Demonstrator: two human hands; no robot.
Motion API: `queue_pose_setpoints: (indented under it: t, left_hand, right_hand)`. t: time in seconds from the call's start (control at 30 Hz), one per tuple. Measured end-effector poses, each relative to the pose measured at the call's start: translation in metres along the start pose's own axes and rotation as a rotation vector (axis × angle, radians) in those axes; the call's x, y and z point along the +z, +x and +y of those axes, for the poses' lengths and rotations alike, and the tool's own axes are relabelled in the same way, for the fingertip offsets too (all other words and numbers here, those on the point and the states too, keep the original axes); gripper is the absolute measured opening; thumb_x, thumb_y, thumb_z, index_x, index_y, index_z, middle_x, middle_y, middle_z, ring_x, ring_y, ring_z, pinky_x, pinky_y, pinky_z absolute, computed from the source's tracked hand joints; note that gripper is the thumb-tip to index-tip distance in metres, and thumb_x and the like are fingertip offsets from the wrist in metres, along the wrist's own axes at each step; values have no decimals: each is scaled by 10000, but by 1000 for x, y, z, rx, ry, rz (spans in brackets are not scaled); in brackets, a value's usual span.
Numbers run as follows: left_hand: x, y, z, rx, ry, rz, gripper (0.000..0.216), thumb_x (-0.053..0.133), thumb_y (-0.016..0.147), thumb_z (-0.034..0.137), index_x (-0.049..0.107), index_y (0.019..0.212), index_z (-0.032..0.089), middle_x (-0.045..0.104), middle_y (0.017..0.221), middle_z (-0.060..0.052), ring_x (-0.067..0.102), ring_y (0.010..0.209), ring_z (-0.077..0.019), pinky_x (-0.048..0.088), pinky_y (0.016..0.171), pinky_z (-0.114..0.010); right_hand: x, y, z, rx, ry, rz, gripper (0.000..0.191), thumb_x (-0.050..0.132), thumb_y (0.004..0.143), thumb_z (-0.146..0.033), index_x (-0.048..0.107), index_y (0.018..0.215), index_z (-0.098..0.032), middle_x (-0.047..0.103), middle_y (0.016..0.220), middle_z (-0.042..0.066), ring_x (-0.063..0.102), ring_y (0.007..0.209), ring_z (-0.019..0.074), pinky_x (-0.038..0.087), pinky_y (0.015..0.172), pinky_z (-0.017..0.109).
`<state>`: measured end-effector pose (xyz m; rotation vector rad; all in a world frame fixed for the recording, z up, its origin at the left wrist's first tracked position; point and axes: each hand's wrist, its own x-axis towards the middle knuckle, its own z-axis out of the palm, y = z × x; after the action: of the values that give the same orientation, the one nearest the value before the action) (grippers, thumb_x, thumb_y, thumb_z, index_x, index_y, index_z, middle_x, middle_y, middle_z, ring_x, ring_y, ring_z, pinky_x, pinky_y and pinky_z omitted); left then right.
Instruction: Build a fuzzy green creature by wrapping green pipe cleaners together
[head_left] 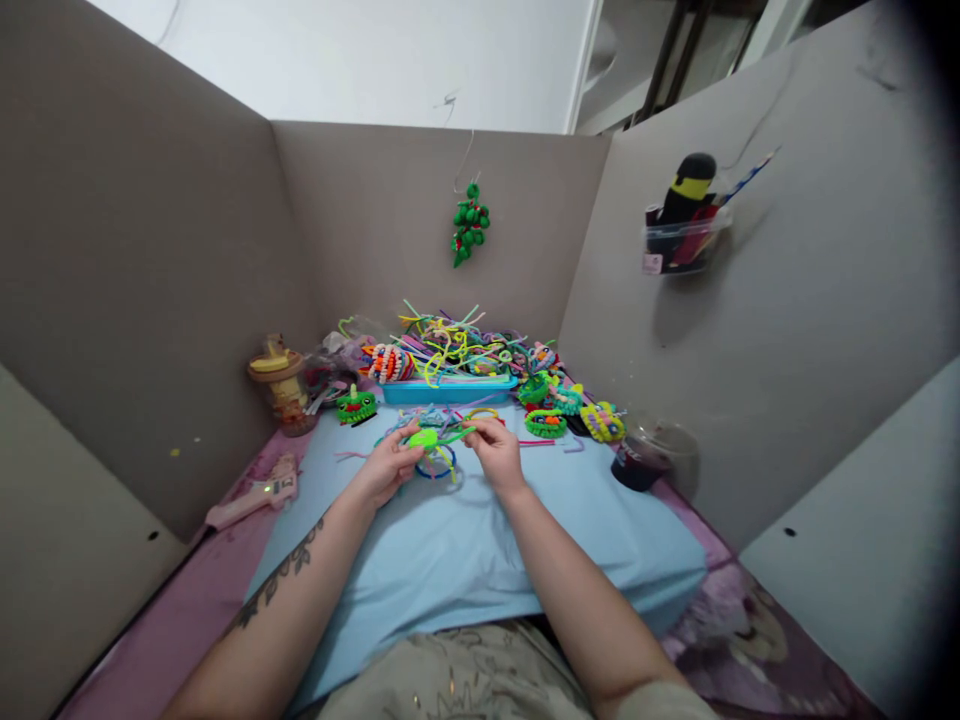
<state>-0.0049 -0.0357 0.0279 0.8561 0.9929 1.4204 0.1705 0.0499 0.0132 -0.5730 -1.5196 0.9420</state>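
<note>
Between my fingers is a small bright green piece of twisted pipe cleaner [424, 440]. My left hand [391, 464] pinches its coiled, rounded part. A loose green end runs to the right, and my right hand [493, 452] grips its tip between thumb and fingers. Just beneath lies a dark blue pipe cleaner ring [448, 470] on the light blue cloth [480, 560]. More loose pipe cleaners lie behind my hands, partly hidden by them.
A blue tray [450, 392] heaped with pipe cleaners stands at the back. Finished woolly figures [602, 422] sit to its right. A pink glue gun [259, 497] and a lidded cup [281, 390] are at left, a dark cup [640, 462] at right. Grey panels [435, 220] enclose the table.
</note>
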Motion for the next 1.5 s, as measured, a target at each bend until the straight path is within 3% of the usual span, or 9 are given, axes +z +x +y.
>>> queue_pose_setpoints:
  t: [0.13, 0.27, 0.47, 0.63, 0.73, 0.87, 1.13, 1.33, 1.5]
  left_hand:
    - [-1, -1, -1, -14, -2, -30, 489, 779, 615, 233, 556, 1050, 212, 350, 481, 99, 276, 356, -22, 161, 370, -170]
    - [0, -1, -2, -2, 21, -32, 502, 777, 617, 238, 545, 1061, 201, 335, 471, 106, 264, 354, -23, 160, 371, -173]
    - [6, 0, -3, 126, 120, 15, 569, 791, 590, 251, 507, 1079, 189, 555, 646, 46, 387, 415, -34, 220, 381, -165]
    - [10, 1, -5, 223, 167, 83, 586, 781, 592, 261, 457, 1073, 183, 609, 688, 40, 415, 412, -35, 239, 380, -153]
    - [12, 1, -5, 258, 153, 128, 568, 771, 604, 257, 448, 1064, 180, 588, 643, 59, 425, 415, -37, 248, 390, -149]
    - [13, 0, -4, 285, 141, 155, 563, 770, 604, 255, 453, 1062, 169, 588, 643, 58, 441, 429, -36, 269, 406, -148]
    - [13, 2, -5, 268, 95, 167, 584, 766, 601, 262, 433, 1073, 171, 546, 594, 79, 382, 404, -26, 234, 386, -146]
    - [12, 3, -6, 300, 114, 200, 569, 759, 608, 266, 438, 1069, 180, 512, 555, 96, 357, 380, -25, 226, 386, -152]
    - [13, 3, -7, 403, 120, 284, 556, 752, 610, 264, 423, 1054, 203, 580, 659, 66, 429, 428, -34, 265, 412, -150]
  right_hand:
    - [4, -1, -1, 36, 33, -159, 133, 611, 719, -237, 727, 783, -229, 648, 740, 28, 584, 664, 161, 473, 624, 291]
    - [8, -2, -1, 211, 111, -242, 129, 651, 687, -298, 721, 748, -208, 594, 577, -10, 495, 491, 116, 402, 488, 246]
    - [18, -4, 2, 422, 187, -320, 212, 700, 627, -341, 663, 760, -180, 496, 464, -67, 333, 335, 56, 244, 342, 199]
    - [19, -8, -2, 490, 342, -416, 430, 728, 594, -302, 569, 982, -204, 607, 688, -37, 413, 395, 49, 284, 360, 172]
    - [20, -11, -4, 467, 378, -523, 628, 756, 542, -195, 499, 1114, -235, 612, 831, -28, 457, 475, 35, 336, 429, 154]
    - [28, -15, -1, 445, 354, -535, 644, 735, 552, -116, 476, 1129, -242, 575, 778, -51, 478, 515, 37, 361, 463, 143]
    - [31, -16, 15, 279, 80, -273, 388, 572, 751, -236, 549, 1139, -220, 661, 965, 51, 629, 700, 157, 484, 502, 233]
    - [21, -16, 2, -43, -345, -164, 142, 554, 803, -232, 686, 855, -218, 707, 852, 42, 635, 746, 193, 488, 718, 324]
    - [21, -17, -7, -213, -339, -135, 105, 563, 803, -213, 667, 798, -200, 687, 853, 66, 600, 875, 207, 444, 836, 351]
